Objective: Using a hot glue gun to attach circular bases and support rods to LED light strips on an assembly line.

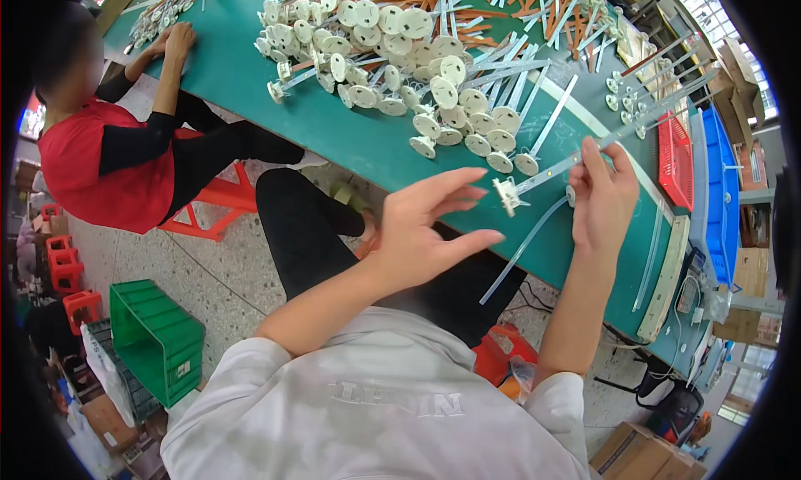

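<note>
My right hand (602, 200) pinches a long, clear flat strip (546, 175) between thumb and fingers. A white plastic base (507, 196) is fixed to the strip's near end, turned on its side. My left hand (421, 225) is open just left of that base, thumb and fingers apart, not touching it. Below my right fingers, a translucent strip (521, 250) slants down past the table edge, with a small white disc by its upper end. Just beyond my hands lies a big heap of white round bases (450, 96) with similar strips attached.
The green table (250, 104) curves around me. Orange-brown strips (492, 29) lie at the far side. At the right stand a red basket (674, 163) and a blue tray (722, 196). A co-worker in red (108, 163) sits at the left; a green crate (158, 338) is on the floor.
</note>
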The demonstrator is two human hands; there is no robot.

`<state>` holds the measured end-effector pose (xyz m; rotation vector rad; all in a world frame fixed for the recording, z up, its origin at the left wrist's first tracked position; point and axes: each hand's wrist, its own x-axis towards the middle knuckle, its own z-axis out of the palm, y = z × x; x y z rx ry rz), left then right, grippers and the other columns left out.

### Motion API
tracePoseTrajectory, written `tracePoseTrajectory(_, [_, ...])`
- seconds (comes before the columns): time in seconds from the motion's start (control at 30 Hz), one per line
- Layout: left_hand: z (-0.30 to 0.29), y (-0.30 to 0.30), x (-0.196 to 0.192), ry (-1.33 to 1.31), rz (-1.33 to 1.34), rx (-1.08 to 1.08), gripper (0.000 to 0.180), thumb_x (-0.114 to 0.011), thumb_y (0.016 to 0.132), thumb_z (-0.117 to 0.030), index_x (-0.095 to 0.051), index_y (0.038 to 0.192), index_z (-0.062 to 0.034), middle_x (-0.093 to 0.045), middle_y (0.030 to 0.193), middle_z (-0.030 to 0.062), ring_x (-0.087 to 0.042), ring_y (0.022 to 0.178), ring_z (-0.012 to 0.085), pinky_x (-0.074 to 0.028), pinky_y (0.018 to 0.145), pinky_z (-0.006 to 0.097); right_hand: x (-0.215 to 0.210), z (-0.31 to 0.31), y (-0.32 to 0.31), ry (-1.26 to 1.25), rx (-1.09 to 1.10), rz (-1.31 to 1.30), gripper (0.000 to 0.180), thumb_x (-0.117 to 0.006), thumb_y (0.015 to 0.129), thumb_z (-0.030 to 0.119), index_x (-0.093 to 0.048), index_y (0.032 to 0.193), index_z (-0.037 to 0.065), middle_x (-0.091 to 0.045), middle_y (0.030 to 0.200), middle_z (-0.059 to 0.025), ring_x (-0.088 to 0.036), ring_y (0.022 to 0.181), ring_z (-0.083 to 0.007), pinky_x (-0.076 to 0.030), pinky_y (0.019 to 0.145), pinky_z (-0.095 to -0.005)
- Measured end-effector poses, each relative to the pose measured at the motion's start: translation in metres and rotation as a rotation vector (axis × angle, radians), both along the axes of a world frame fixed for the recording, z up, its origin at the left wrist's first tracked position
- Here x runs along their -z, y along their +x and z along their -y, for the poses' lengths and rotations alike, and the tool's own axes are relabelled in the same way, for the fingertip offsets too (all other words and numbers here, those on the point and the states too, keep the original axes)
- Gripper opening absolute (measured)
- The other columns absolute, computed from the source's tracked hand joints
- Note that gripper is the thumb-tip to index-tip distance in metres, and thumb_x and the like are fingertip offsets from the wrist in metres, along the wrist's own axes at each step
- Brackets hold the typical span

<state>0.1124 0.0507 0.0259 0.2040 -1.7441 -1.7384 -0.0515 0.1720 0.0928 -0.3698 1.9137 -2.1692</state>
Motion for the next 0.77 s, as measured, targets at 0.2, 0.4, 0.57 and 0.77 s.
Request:
tracePoseTrajectory(0.2, [-0.010,-0.003,0.001,0.163,-0.157,0.163,0.053,-0.072,0.073,0.013,-0.053,0.123,0.0087,-0.064,0.110,0.0190,-0.064,0.092,0.0166,-0.056,0.074,0.028,0.008,-0.015,0.043,-0.110,0.067,-0.024,0.018,-0.062,0.092,0.011,-0.057,0.103,-0.002,-0.065,0.083,-0.0101,-0.062,0.069,-0.0096,-0.048,0.053,-0.0190])
tracePoseTrajectory(0.4, [-0.002,0.012,-0.002,0.330,-0.162,0.209,0.052,-0.071,0.074,0.013,-0.052,0.122,0.0088,-0.061,0.115,0.0194,-0.064,0.100,0.0204,-0.055,0.087,0.034,0.042,-0.078,0.004,0.755,0.187,-0.657,0.034,-0.065,0.086,0.014,-0.056,0.113,-0.004,-0.061,0.110,-0.0181,-0.061,0.098,-0.0282,-0.050,0.079,-0.0365])
tracePoseTrajectory(0.57, [0.010,0.030,0.005,0.336,-0.170,0.212,0.051,-0.068,0.076,0.012,-0.050,0.124,0.0078,-0.060,0.118,0.0214,-0.062,0.107,0.0255,-0.054,0.091,0.039,0.049,-0.078,0.010,1.470,0.084,-0.654,0.059,-0.064,0.068,0.006,-0.049,0.124,-0.001,-0.049,0.129,-0.0206,-0.050,0.116,-0.0403,-0.043,0.097,-0.0436])
tracePoseTrajectory(0.77, [0.026,0.062,0.014,0.496,0.032,0.220,0.051,-0.070,0.079,0.007,-0.050,0.126,0.0058,-0.059,0.121,0.0201,-0.061,0.110,0.0276,-0.052,0.092,0.039,0.057,-0.084,-0.030,1.606,-0.011,-0.421,0.066,-0.061,0.066,0.004,-0.044,0.130,0.002,-0.045,0.134,-0.0194,-0.049,0.119,-0.0382,-0.038,0.104,-0.0417])
